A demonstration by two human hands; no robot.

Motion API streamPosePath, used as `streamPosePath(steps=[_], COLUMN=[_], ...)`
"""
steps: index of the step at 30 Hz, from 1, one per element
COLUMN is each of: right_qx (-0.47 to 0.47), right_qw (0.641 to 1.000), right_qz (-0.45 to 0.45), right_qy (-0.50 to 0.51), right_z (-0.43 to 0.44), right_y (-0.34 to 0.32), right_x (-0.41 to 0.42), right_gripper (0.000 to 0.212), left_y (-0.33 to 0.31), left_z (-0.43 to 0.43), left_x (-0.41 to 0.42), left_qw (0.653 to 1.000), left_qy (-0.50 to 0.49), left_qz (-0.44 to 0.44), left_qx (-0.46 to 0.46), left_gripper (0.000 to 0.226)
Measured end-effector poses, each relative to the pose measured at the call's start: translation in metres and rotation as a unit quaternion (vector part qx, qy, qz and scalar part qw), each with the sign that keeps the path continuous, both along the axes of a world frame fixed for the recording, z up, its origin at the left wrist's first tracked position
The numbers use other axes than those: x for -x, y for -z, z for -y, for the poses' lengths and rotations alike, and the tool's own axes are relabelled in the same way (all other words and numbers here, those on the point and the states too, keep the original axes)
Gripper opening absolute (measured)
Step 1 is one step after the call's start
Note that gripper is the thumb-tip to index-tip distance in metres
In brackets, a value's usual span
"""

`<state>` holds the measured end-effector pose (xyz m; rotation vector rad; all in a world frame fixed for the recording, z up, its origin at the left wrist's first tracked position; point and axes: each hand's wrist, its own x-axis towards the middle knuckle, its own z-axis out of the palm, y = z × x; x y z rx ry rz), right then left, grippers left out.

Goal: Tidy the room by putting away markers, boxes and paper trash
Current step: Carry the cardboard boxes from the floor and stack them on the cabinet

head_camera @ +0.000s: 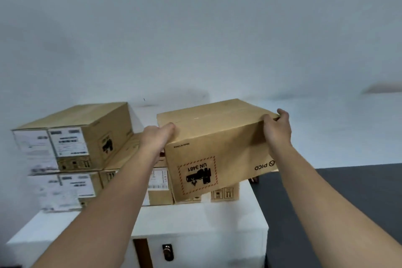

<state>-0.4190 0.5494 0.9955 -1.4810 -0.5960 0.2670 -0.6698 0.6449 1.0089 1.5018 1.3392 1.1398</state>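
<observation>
I hold a brown cardboard box (217, 143) in the air, tilted, with its print upside down (UN 3481 label, PICO logo). My left hand (157, 138) grips its left top edge and my right hand (277, 129) grips its right top corner. The box hangs above the right end of a stack of similar cardboard boxes (74, 143) on a white cabinet (195, 220). Its lower edge overlaps the box beneath in view; whether they touch I cannot tell.
The stack sits against a pale wall (195, 28), two boxes high on the left with white shipping labels. The cabinet front has a dark lock (167, 251). Dark grey floor (348, 191) lies to the right of the cabinet.
</observation>
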Motion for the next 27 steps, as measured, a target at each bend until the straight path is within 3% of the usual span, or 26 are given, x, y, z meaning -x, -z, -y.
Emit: streamPosePath(steps=[3, 6, 8, 13, 16, 20, 27], right_qx=[0.073, 0.111, 0.123, 0.105, 0.097, 0.110, 0.122], right_qw=[0.994, 0.980, 0.961, 0.909, 0.902, 0.893, 0.889], right_qz=[0.019, 0.064, 0.099, 0.135, 0.164, 0.235, 0.269], right_qy=[-0.074, -0.150, -0.226, -0.380, -0.389, -0.368, -0.350], right_z=[-0.045, -0.076, -0.087, -0.099, -0.108, -0.129, -0.164], right_y=[0.007, 0.011, 0.010, 0.017, 0.021, 0.022, 0.018], right_x=[0.015, 0.040, 0.065, 0.100, 0.097, 0.111, 0.126], right_gripper=[0.079, 0.085, 0.083, 0.086, 0.078, 0.068, 0.063], left_y=[-0.003, -0.004, -0.004, -0.009, -0.009, 0.009, 0.019], left_z=[-0.019, -0.025, -0.018, -0.025, -0.051, -0.082, -0.114], left_x=[0.013, 0.017, 0.010, 0.000, 0.021, 0.042, 0.047], left_qw=[0.995, 0.970, 0.944, 0.900, 0.858, 0.867, 0.831], left_qy=[-0.029, -0.036, -0.051, -0.061, -0.030, 0.004, -0.048], left_qz=[-0.084, -0.228, -0.307, -0.387, -0.456, -0.442, -0.497], left_qx=[-0.038, -0.082, -0.111, -0.190, -0.234, -0.232, -0.243], left_gripper=[0.061, 0.045, 0.049, 0.048, 0.043, 0.053, 0.064])
